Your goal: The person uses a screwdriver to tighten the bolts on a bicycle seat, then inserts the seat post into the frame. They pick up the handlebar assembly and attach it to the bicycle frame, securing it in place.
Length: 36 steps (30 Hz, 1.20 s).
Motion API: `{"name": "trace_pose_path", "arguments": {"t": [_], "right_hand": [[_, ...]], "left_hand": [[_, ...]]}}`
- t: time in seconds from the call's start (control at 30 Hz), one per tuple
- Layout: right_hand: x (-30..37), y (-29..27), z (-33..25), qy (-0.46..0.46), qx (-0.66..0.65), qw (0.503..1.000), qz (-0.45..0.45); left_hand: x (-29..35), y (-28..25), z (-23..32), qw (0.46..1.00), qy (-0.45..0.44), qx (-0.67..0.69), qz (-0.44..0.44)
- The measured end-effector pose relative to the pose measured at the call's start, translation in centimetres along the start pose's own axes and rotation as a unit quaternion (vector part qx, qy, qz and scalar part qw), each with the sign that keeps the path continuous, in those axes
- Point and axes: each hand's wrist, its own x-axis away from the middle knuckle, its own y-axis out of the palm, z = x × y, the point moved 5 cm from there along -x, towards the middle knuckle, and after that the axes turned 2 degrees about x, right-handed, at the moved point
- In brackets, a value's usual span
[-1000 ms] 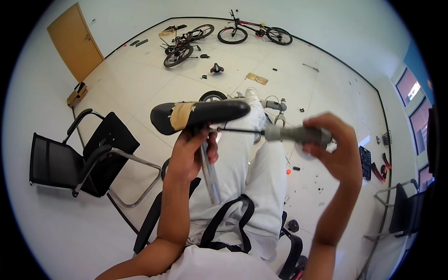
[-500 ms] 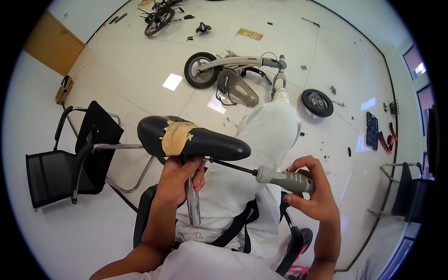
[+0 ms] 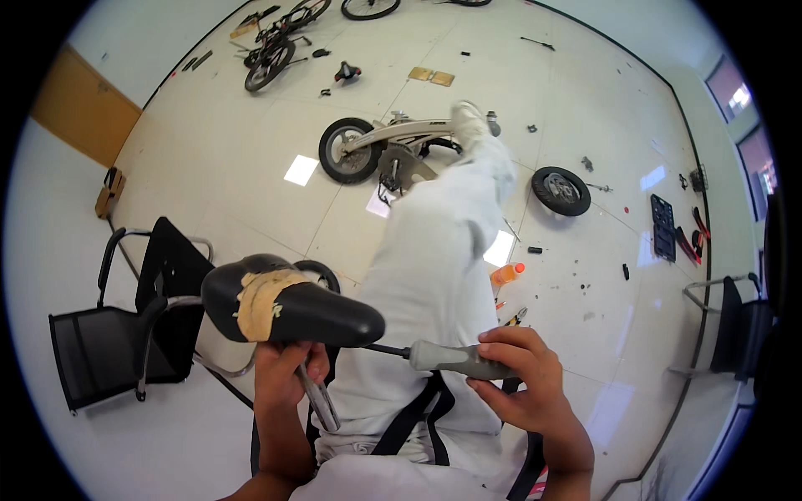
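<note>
My left hand [image 3: 286,369] is wrapped round the metal seat post [image 3: 318,399] just beneath a black bicycle saddle [image 3: 334,314]. Tan tape [image 3: 261,301] is stuck across the saddle's top, and its nose points right. In my right hand [image 3: 528,376] is the grey handle of a screwdriver [image 3: 451,359], gripped between thumb and fingers. Its dark shaft runs left and passes under the saddle nose, where the saddle hides the tip. Both are held above my lap, over my white trousers [image 3: 443,250].
A partly dismantled bicycle [image 3: 409,134] lies on the floor ahead, a loose wheel [image 3: 561,191] to its right. An orange bottle [image 3: 507,274] and pliers [image 3: 518,316] lie beside my leg. A black chair [image 3: 159,309] stands left; an open tool case [image 3: 663,227] lies right.
The saddle and both hands have shifted left and lower in view. My outstretched leg now covers the bicycle's front end. The orange bottle and pliers have come into sight.
</note>
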Motion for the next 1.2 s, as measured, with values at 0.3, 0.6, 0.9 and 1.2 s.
{"name": "trace_pose_path", "arguments": {"t": [0.3, 0.6, 0.9, 1.2], "right_hand": [[1.3, 0.4, -2.2, -0.129, 0.144, 0.981, 0.003], [1.5, 0.3, -0.5, -0.042, 0.063, 0.996, 0.040], [6.5, -0.6, 5.0, 0.313, -0.113, 0.941, 0.066], [5.0, 1.4, 7.3, 0.241, -0.068, 0.967, 0.038]], "left_hand": [[0.6, -1.0, 0.7, 0.999, 0.027, -0.014, 0.012], [-0.3, -0.9, -1.5, 0.998, -0.067, -0.021, -0.009], [-2.4, 1.1, -6.0, 0.981, -0.163, -0.076, -0.068], [-3.6, -0.4, -7.3, 0.984, -0.172, -0.036, -0.027]]}}
